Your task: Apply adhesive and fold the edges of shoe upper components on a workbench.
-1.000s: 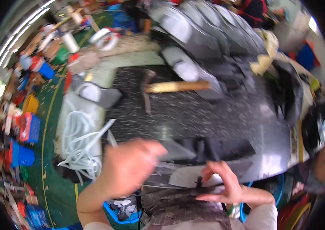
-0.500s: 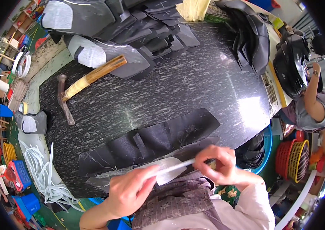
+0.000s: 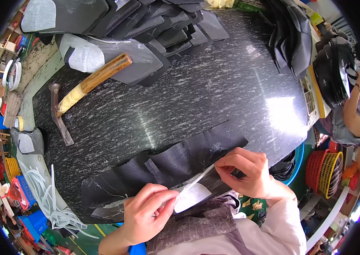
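Note:
A narrow white strip (image 3: 201, 175) is stretched at a slant between my two hands, above the near edge of a black piece of sheet material (image 3: 178, 155). My left hand (image 3: 148, 212) pinches its near end, and the fingertips of my right hand (image 3: 248, 172) pinch the far end. Below the strip is a rounded white patch (image 3: 193, 199) on a second black piece, partly hidden under my hands and next to my apron. Whether the strip touches the black piece, I cannot tell.
On the dark speckled tabletop a hammer (image 3: 97, 80) lies at the left. Stacked black pieces (image 3: 163, 34) fill the back, with curved black parts (image 3: 292, 38) at the back right. A heap of white strips (image 3: 46, 199) lies at the left edge. Another person (image 3: 350, 121) is at the far right.
The strip has gone from nearly level to a steeper slant as my right hand moved farther forward over the black piece. The whole view has shifted slightly. Both hands keep hold of the strip.

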`<state>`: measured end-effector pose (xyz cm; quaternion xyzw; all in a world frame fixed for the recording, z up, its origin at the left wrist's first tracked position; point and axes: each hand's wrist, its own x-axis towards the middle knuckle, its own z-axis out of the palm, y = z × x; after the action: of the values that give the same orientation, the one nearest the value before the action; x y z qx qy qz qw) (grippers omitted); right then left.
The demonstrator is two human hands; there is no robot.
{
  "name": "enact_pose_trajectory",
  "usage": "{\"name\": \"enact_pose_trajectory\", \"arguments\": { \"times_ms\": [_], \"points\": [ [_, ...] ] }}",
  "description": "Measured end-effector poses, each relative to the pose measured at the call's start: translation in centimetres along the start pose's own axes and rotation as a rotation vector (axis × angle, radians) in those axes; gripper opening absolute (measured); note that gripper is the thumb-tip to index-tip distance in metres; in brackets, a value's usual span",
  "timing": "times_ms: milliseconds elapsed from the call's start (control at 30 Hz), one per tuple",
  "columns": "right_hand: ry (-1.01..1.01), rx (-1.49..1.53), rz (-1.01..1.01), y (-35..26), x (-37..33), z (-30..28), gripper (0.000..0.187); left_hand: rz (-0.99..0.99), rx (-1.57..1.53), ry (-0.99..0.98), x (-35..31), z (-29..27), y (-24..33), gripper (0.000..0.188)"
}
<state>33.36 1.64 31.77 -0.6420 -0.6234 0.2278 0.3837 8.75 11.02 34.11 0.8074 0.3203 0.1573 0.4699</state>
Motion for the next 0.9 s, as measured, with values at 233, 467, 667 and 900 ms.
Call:
{"name": "enact_pose_trajectory", "arguments": {
  "times_ms": [233,467,667,900],
  "points": [
    [-0.048,-0.277,-0.072,-0.1,0.8,-0.1,0.02,-0.029,-0.131,0.019,0.1,0.3,-0.9,0.016],
    [-0.146,-0.509,-0.67,0.9,2.0,-0.7,0.035,-0.115,-0.145,0.048,0.2,0.4,-0.9,0.015],
    [-0.2,-0.628,-0.762,1.0,1.7,-0.9,0.034,-0.202,-0.255,0.032,0.6,0.3,-1.4,0.015],
    [-0.244,-0.58,-0.772,0.8,1.5,0.1,0.034,-0.134,-0.135,0.009,0.9,0.4,-0.9,0.016]
  ]
}}
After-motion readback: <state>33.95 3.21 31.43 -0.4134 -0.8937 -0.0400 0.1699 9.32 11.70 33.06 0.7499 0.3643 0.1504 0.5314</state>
